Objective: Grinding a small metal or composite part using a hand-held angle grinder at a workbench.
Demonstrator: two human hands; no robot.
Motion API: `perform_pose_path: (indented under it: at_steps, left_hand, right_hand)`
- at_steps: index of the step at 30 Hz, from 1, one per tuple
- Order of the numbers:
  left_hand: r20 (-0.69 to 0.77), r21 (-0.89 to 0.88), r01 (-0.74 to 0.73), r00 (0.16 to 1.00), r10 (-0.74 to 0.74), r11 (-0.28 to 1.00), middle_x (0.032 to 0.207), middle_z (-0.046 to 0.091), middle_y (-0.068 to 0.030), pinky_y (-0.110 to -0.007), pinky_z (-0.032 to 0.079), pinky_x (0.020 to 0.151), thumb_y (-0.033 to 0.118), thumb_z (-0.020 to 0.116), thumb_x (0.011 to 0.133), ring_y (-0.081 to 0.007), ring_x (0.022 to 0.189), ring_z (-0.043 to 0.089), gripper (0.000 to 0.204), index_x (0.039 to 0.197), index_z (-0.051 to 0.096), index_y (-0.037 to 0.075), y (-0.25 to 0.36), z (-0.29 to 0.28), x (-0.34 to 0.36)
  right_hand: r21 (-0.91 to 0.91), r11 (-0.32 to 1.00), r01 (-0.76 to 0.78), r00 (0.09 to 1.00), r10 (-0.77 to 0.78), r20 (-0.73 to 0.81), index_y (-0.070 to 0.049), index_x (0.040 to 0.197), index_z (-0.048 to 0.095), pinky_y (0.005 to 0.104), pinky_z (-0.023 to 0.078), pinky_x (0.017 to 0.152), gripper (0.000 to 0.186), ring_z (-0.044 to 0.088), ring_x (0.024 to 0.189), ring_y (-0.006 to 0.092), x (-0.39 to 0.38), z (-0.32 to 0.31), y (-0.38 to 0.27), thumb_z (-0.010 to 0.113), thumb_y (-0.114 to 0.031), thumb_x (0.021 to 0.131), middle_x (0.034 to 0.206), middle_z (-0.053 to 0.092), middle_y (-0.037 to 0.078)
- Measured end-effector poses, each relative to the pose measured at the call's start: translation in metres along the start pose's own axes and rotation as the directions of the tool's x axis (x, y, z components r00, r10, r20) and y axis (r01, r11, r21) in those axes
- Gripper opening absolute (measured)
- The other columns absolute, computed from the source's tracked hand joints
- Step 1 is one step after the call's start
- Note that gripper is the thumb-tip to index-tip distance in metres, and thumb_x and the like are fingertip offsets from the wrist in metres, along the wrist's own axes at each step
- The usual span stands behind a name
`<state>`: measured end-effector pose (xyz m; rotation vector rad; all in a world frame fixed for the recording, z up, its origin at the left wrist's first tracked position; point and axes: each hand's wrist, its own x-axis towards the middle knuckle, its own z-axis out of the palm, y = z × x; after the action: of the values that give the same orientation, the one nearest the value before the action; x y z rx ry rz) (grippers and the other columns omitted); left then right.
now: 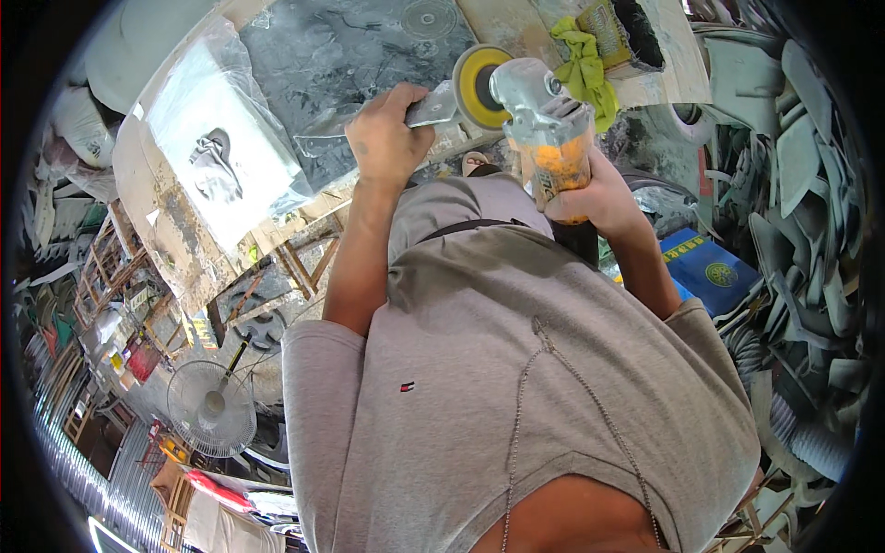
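My right hand (604,196) is wrapped round the dusty orange body of an angle grinder (550,161), whose grey head points up and left. On that head sits a round disc (477,88) with a yellow face and a grey rim. My left hand (387,134) is closed on a flat grey strip (435,106), which shows on both sides of the fist. The strip's right end meets the disc's left rim or lies very near it; I cannot tell if they touch. Both hands are over the front edge of a dusty worktable (175,235).
A dark dusty sheet (323,64) covers the table's middle. Plastic-wrapped white sheeting (226,157) with a grey cloth lies left. A yellow-green cloth (584,64) hangs beside an open box (627,37). Stacked grey panels (802,184) line the right; a fan (211,408) stands lower left.
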<state>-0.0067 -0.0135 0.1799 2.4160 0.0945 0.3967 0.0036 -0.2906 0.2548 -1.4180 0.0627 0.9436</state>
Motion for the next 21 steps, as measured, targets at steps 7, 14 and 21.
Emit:
perform_pose_path:
  at_steps: [7,14,21]
  left_hand:
    - [-0.041,-0.012,-0.036,0.999,0.036,0.999,0.086,0.072,-0.0068,-0.040,0.055,0.067,0.009,0.072,0.060,-0.0301,0.078,0.069,0.037,0.096,0.069,0.015,-0.0038,0.0010,-0.0010]
    - [-0.061,-0.023,-0.025,0.998,0.024,0.999,0.084,0.071,-0.0067,-0.040,0.055,0.067,0.009,0.072,0.060,-0.0299,0.076,0.069,0.036,0.095,0.069,0.015,-0.0039,-0.0018,-0.0022]
    - [-0.104,-0.016,-0.028,0.994,0.026,0.999,0.083,0.071,-0.0067,-0.040,0.055,0.066,0.010,0.073,0.060,-0.0300,0.076,0.069,0.035,0.095,0.069,0.016,-0.0068,0.0007,-0.0037]
  right_hand:
    - [0.024,0.999,0.031,1.000,-0.031,0.006,-0.001,0.119,0.058,0.0284,0.050,0.080,0.056,0.062,0.086,0.0142,0.0008,0.0047,-0.0028,0.074,0.003,0.065,0.096,0.064,0.003]
    - [-0.004,1.000,-0.009,1.000,0.009,0.008,0.000,0.119,0.058,0.0279,0.050,0.081,0.057,0.062,0.087,0.0137,0.0027,0.0037,-0.0008,0.074,0.001,0.064,0.098,0.064,0.004]
    - [-0.059,0.997,0.059,0.998,-0.057,0.031,0.000,0.116,0.060,0.0278,0.050,0.080,0.055,0.062,0.087,0.0132,0.0011,0.0078,-0.0001,0.075,0.001,0.063,0.098,0.064,0.003]
